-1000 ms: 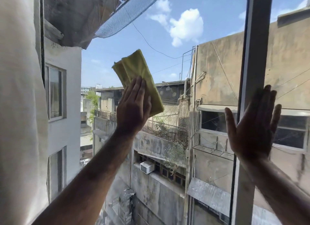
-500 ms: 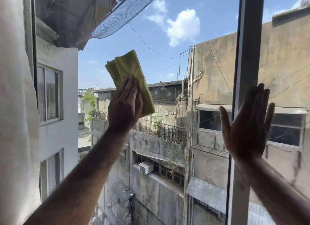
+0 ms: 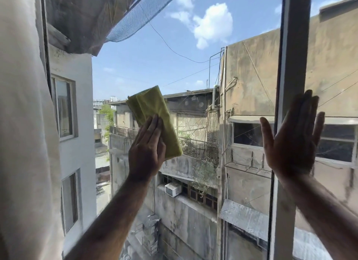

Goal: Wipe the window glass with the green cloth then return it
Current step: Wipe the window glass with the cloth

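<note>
A folded yellow-green cloth (image 3: 155,112) lies flat against the window glass (image 3: 155,56), left of centre. My left hand (image 3: 147,149) presses on the cloth's lower half with the fingers together, and the cloth sticks out above the fingertips and to the right. My right hand (image 3: 292,141) is spread flat, palm forward, against the grey vertical window frame (image 3: 290,65) and the pane beside it; it holds nothing. Both forearms reach up from the bottom of the view.
A pale curtain (image 3: 19,124) hangs along the left edge. The vertical frame divides the large left pane from a narrower right pane (image 3: 335,65). Through the glass are neighbouring buildings, balcony railings, wires and blue sky.
My left hand has slid the cloth down the glass, from in front of the sky to level with the rooftops. My right hand stays flat on the frame.
</note>
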The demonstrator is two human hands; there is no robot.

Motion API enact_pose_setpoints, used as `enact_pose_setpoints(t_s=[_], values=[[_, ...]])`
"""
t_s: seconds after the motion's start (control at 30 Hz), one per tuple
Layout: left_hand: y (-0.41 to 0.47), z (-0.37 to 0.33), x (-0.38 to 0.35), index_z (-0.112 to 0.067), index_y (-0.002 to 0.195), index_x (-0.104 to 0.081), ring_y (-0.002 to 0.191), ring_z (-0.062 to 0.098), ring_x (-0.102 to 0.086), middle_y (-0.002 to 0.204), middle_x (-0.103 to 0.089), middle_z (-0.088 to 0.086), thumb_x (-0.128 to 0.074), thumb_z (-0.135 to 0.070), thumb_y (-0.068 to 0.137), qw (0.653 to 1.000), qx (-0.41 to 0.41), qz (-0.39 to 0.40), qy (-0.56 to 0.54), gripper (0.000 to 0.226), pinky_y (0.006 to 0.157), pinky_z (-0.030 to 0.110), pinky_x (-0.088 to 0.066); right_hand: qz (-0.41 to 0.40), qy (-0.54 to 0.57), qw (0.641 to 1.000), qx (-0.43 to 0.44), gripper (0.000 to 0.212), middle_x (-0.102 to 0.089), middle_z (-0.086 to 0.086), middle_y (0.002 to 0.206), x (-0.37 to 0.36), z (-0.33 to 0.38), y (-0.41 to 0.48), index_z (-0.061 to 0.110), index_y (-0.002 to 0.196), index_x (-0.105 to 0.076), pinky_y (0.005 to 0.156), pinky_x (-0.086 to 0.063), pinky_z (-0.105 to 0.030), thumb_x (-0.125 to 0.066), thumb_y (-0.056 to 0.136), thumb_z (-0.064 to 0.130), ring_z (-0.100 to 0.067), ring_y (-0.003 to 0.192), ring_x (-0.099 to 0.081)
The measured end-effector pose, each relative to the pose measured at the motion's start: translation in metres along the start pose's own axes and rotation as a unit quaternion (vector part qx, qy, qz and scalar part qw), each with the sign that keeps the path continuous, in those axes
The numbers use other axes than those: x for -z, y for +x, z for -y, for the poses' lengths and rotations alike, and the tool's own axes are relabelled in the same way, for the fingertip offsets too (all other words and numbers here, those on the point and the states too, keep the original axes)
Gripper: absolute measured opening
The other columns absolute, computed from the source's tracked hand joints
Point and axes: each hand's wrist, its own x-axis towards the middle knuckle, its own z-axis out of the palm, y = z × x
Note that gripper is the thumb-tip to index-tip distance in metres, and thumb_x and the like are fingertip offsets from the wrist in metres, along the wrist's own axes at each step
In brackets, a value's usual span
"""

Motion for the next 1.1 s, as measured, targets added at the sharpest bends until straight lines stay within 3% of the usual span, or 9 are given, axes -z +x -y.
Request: enact_pose_setpoints(t_s=[0.17, 0.43, 0.6, 0.7, 0.8, 0.87, 0.97, 1.03, 1.1], values=[[0.017, 0.013, 0.003, -0.005, 0.148, -0.054, 0.15, 0.023, -0.047, 0.157, -0.052, 0.009, -0.054, -0.011, 0.101, 0.998, -0.048, 0.004, 0.028, 0.047, 0.112, 0.043, -0.056, -0.002, 0.005, 1.0, -0.007, 0.088, -0.005, -0.018, 0.183, -0.003, 0.001, 0.001, 0.002, 0.173, -0.002, 0.138, -0.011, -0.056, -0.029, 0.114, 0.062, -0.033, 0.171, -0.007], [0.148, -0.01, 0.0, -0.007, 0.144, -0.057, 0.151, 0.023, -0.046, 0.159, -0.051, 0.007, -0.044, -0.02, 0.099, 0.998, -0.003, -0.023, 0.066, 0.049, 0.113, 0.039, -0.053, -0.002, 0.001, 1.0, -0.007, 0.088, -0.006, -0.019, 0.183, -0.001, 0.0, 0.001, 0.001, 0.173, -0.004, 0.138, -0.012, -0.056, -0.03, 0.114, 0.061, -0.033, 0.171, -0.008], [0.118, -0.017, -0.008, -0.006, 0.147, -0.054, 0.153, 0.024, -0.043, 0.161, -0.049, 0.008, -0.043, -0.016, 0.104, 0.999, 0.005, -0.033, 0.032, 0.046, 0.118, 0.044, -0.049, 0.002, -0.002, 1.0, -0.007, 0.088, -0.006, -0.019, 0.183, 0.0, 0.001, 0.001, 0.0, 0.173, -0.005, 0.138, -0.012, -0.056, -0.029, 0.114, 0.061, -0.033, 0.171, -0.009], [0.053, -0.032, -0.018, -0.005, 0.15, -0.05, 0.155, 0.025, -0.04, 0.162, -0.047, 0.01, -0.035, -0.022, 0.11, 0.999, -0.045, -0.014, 0.001, 0.047, 0.12, 0.048, -0.046, 0.003, -0.001, 1.0, -0.01, 0.088, -0.006, -0.019, 0.183, 0.0, 0.002, 0.001, 0.0, 0.173, -0.006, 0.138, -0.012, -0.056, -0.028, 0.114, 0.061, -0.033, 0.171, -0.009], [0.024, -0.05, -0.026, -0.006, 0.151, -0.049, 0.154, 0.025, -0.04, 0.162, -0.046, 0.011, -0.041, -0.024, 0.109, 0.995, -0.101, 0.02, -0.008, 0.046, 0.121, 0.049, -0.044, 0.006, -0.005, 1.0, -0.012, 0.087, -0.006, -0.018, 0.183, 0.0, 0.003, 0.002, 0.0, 0.173, -0.006, 0.138, -0.012, -0.056, -0.028, 0.114, 0.061, -0.033, 0.171, -0.008], [0.035, -0.052, -0.024, -0.007, 0.15, -0.051, 0.153, 0.025, -0.042, 0.161, -0.047, 0.011, -0.051, -0.025, 0.108, 0.978, -0.203, 0.047, 0.017, 0.045, 0.121, 0.049, -0.046, 0.004, -0.007, 1.0, -0.012, 0.087, -0.007, -0.019, 0.183, 0.0, 0.003, 0.002, 0.0, 0.173, -0.007, 0.138, -0.012, -0.056, -0.028, 0.114, 0.061, -0.033, 0.171, -0.009], [0.084, -0.025, -0.009, -0.009, 0.149, -0.053, 0.149, 0.025, -0.048, 0.159, -0.051, 0.009, -0.061, -0.024, 0.105, 0.926, -0.363, 0.076, 0.07, 0.047, 0.122, 0.046, -0.046, -0.001, -0.011, 1.0, -0.012, 0.086, -0.008, -0.018, 0.183, 0.0, 0.003, 0.001, 0.001, 0.173, -0.006, 0.138, -0.014, -0.056, -0.027, 0.115, 0.061, -0.033, 0.171, -0.011], [0.115, -0.013, -0.001, -0.009, 0.149, -0.054, 0.149, 0.026, -0.049, 0.158, -0.052, 0.009, -0.057, -0.02, 0.106, 0.95, -0.301, 0.037, 0.076, 0.044, 0.12, 0.048, -0.048, -0.002, -0.01, 1.0, -0.011, 0.086, -0.008, -0.018, 0.183, 0.0, 0.002, 0.002, 0.001, 0.173, -0.006, 0.137, -0.015, -0.057, -0.026, 0.115, 0.061, -0.032, 0.171, -0.011], [0.13, -0.025, 0.0, -0.008, 0.149, -0.053, 0.151, 0.026, -0.046, 0.159, -0.051, 0.009, -0.05, -0.019, 0.106, 0.989, -0.14, -0.009, 0.042, 0.045, 0.118, 0.048, -0.049, -0.002, -0.011, 1.0, -0.011, 0.086, -0.009, -0.019, 0.183, 0.0, 0.002, 0.002, 0.001, 0.173, -0.007, 0.137, -0.015, -0.057, -0.026, 0.115, 0.061, -0.033, 0.171, -0.011]])
